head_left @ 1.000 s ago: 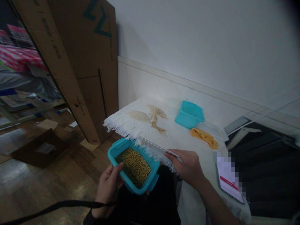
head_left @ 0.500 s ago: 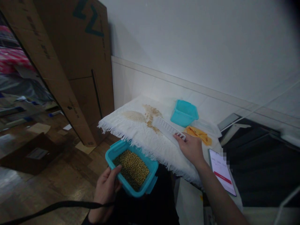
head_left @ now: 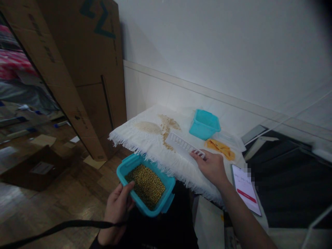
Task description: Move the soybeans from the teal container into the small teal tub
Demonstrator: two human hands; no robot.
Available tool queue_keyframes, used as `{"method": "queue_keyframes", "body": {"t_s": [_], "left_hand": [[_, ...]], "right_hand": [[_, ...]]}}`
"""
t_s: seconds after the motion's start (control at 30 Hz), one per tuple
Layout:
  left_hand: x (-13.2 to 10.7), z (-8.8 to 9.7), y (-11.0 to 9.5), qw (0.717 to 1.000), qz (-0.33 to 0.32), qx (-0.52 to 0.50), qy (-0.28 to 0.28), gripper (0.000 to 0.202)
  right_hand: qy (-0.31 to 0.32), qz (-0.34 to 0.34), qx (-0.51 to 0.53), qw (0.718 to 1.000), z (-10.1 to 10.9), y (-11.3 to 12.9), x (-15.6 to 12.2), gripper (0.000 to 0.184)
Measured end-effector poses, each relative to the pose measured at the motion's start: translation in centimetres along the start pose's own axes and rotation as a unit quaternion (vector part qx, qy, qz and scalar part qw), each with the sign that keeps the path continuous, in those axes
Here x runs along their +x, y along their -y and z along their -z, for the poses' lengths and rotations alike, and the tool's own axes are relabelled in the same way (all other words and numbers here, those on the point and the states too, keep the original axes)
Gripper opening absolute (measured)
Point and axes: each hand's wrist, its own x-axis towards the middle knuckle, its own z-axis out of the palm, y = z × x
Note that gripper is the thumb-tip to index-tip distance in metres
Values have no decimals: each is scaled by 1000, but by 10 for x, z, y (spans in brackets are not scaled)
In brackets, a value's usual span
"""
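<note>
My left hand (head_left: 118, 204) grips the near left rim of a teal plastic container (head_left: 169, 188), thumb over the edge. Dried soybeans (head_left: 149, 183) fill much of it, and it is held just below the fringed edge of a white cloth (head_left: 145, 147). In my right hand (head_left: 211, 166) is the end of a long white plastic tray with a row of slots (head_left: 184, 145). Its far end rests at or just above the cloth, beside a scattered line of loose beans (head_left: 167, 138). My right fingers are closed around its near end.
A second teal container (head_left: 204, 124) stands at the back of the cloth-covered table, with a yellow cloth (head_left: 220, 148) and a clear lid (head_left: 233, 140) beside it. A phone (head_left: 246, 190) lies on the right edge. A tall cardboard box (head_left: 95, 69) stands at left.
The white slotted tray has shifted slightly toward me, its far end now nearer the front of the bean line. My left hand and its container have stayed almost still.
</note>
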Motion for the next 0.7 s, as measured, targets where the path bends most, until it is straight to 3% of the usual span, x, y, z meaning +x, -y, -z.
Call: {"method": "queue_keyframes", "body": {"t_s": [0.7], "left_hand": [[5,4,11,1000,-10,12,23,23]], "right_hand": [[13,6,19,1000,8,10,-13,26]]}}
